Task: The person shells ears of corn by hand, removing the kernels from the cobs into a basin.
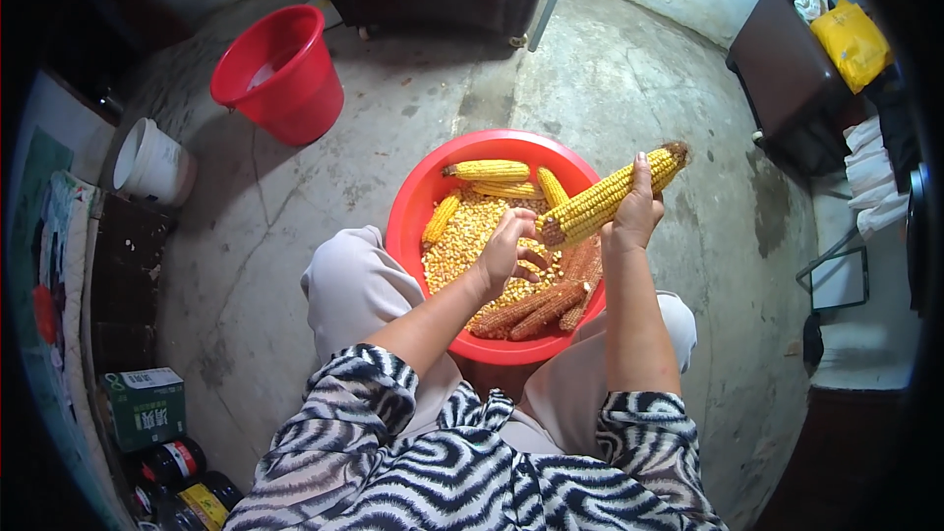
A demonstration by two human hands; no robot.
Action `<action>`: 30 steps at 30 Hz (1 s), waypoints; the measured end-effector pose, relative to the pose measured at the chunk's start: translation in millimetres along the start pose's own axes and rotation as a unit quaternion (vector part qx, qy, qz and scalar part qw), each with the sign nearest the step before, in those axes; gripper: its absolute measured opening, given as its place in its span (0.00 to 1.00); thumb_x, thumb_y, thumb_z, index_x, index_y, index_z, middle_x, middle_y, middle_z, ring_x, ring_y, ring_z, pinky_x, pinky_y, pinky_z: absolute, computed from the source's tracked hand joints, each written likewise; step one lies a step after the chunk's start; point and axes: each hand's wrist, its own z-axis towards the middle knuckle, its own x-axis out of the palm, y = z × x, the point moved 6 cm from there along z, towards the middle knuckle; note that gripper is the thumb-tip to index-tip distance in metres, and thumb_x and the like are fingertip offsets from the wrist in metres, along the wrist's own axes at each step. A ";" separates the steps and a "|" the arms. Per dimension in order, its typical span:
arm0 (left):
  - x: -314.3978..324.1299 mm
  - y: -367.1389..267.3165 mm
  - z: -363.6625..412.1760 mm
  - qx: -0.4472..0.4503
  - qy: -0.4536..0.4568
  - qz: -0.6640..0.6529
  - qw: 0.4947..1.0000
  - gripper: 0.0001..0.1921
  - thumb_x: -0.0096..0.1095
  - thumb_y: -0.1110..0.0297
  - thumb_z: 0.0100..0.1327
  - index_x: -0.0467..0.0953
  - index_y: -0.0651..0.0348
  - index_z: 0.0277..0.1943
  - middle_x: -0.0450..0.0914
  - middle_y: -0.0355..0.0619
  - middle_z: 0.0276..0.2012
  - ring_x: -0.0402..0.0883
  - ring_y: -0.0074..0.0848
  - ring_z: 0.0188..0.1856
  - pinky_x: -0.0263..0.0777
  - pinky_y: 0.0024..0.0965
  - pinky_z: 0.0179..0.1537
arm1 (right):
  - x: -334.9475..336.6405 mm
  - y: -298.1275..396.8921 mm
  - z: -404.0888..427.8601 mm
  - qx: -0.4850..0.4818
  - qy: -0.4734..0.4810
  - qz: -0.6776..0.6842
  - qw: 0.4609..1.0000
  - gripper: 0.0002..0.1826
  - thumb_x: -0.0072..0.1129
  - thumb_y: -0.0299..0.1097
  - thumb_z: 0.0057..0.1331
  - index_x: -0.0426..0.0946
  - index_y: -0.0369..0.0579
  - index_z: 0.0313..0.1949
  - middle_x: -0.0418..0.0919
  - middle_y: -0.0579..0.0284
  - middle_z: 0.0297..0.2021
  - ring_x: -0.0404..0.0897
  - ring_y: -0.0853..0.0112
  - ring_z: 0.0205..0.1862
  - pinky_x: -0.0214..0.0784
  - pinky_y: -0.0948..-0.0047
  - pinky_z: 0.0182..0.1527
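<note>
A yellow ear of corn point(601, 199) is gripped in my right hand point(636, 212), tilted up to the right above the basin. Its near end shows a small patch of bare cob, and dry brown silk tufts the far end. My left hand point(509, 254) has its fingers spread, with the thumb and index tips close to the bare end; whether they touch it I cannot tell. Below is a red plastic basin point(404, 214) between my knees. Loose corn kernels point(464, 236) fill its middle, several whole ears point(490, 170) rest along its far side, and stripped reddish cobs point(549, 310) lie at its near right.
A red bucket point(306, 81) and a white bucket point(158, 166) stand on the concrete floor at the left. Ahead is a dark armchair point(435, 0). A green box point(146, 413) and dark bottles sit lower left. A dark cabinet point(796, 74) stands at right.
</note>
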 end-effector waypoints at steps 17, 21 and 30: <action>9.3 -4.2 -5.0 0.094 -0.038 -0.102 0.990 0.18 0.31 0.71 0.67 0.61 0.65 0.57 0.75 0.47 0.33 0.76 0.26 0.23 0.69 0.21 0.19 | -0.1 -12.5 0.8 0.087 0.015 0.054 0.995 0.23 0.59 0.41 0.59 0.68 0.30 0.40 0.73 0.53 0.35 0.76 0.67 0.33 0.73 0.67 0.35; 2.1 -3.9 -1.5 0.000 -0.009 -0.087 0.996 0.23 0.33 0.62 0.65 0.59 0.65 0.59 0.73 0.52 0.45 0.78 0.33 0.29 0.74 0.32 0.25 | 0.8 -11.5 2.2 0.091 0.018 0.066 0.993 0.21 0.59 0.41 0.59 0.68 0.32 0.40 0.74 0.55 0.32 0.76 0.67 0.31 0.73 0.67 0.34; 18.8 -15.0 -8.1 -0.031 0.079 -0.033 0.996 0.24 0.42 0.46 0.66 0.69 0.59 0.49 0.77 0.41 0.34 0.78 0.22 0.24 0.71 0.17 0.22 | 11.4 -23.2 -4.5 0.154 0.100 0.090 0.979 0.18 0.56 0.42 0.61 0.68 0.38 0.36 0.74 0.53 0.23 0.76 0.63 0.22 0.73 0.65 0.26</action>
